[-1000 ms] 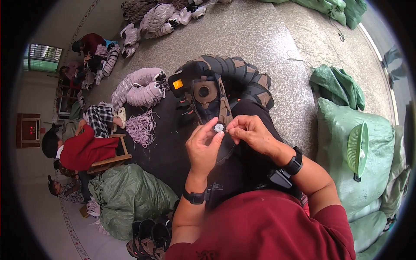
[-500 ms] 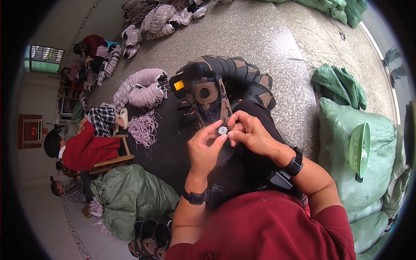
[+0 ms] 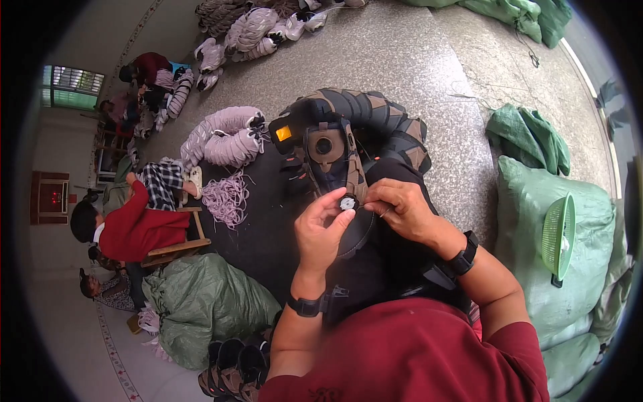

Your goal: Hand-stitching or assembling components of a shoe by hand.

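Note:
Between the thumb and forefinger of my left hand (image 3: 317,224) is a small round dial (image 3: 347,202), black at the rim with a white middle. My right hand (image 3: 402,209) is closed just to its right, thumb and fingertips pinched together. What those fingertips grip, perhaps a thin cord, is too small to make out. Just beyond the dial, a black and brown shoe upper (image 3: 333,144) lies over my lap, with a round dark hole in its brown panel. A curved row of nested black and brown shoe uppers (image 3: 358,104) rests behind it.
Lilac laces (image 3: 226,199) lie heaped at left, below nested lilac shoe uppers (image 3: 224,144). A co-worker in red (image 3: 154,228) sits beyond a green sack (image 3: 204,308). At right, a green basket (image 3: 558,234) rests on a bulging green sack (image 3: 522,221).
My right hand has drawn a little to the right, away from the dial. More of the dial's black rim now shows in my left hand. The whole view has shifted slightly.

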Available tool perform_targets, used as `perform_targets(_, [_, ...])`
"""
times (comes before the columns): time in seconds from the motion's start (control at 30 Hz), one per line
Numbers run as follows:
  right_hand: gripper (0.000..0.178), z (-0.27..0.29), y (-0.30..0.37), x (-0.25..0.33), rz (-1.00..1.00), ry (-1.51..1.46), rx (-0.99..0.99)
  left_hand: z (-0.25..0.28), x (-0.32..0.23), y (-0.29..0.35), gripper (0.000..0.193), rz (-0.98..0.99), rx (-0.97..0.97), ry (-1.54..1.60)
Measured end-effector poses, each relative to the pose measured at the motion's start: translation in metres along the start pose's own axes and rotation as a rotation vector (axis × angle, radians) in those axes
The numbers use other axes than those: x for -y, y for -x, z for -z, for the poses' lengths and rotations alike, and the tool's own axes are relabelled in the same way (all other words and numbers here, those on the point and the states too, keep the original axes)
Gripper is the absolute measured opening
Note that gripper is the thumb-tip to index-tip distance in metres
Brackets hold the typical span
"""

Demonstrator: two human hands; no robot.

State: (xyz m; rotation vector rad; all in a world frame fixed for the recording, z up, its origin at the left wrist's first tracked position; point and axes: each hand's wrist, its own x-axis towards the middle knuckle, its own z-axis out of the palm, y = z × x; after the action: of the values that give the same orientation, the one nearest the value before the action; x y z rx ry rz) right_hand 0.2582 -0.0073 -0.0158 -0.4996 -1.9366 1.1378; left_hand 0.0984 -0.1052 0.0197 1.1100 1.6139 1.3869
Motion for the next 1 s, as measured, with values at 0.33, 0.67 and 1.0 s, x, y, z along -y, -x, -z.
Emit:
perform_targets(0.33, [0.01,-0.01,0.0,0.008,-0.198,-0.115,0.06,-0.002,-0.001,0.002,0.036,-0.06,-0.008,-0.068])
perform_targets(0.67, [0.015,-0.003,0.004,0.008,-0.486,-0.441,0.082,0.0,0.001,0.003,0.031,-0.037,-0.004,0.015])
perform_targets(1.0, [0.013,-0.008,-0.001,0.008,-0.541,-0.551,0.112,0.0,-0.001,0.0,0.027,-0.031,-0.039,0.047])
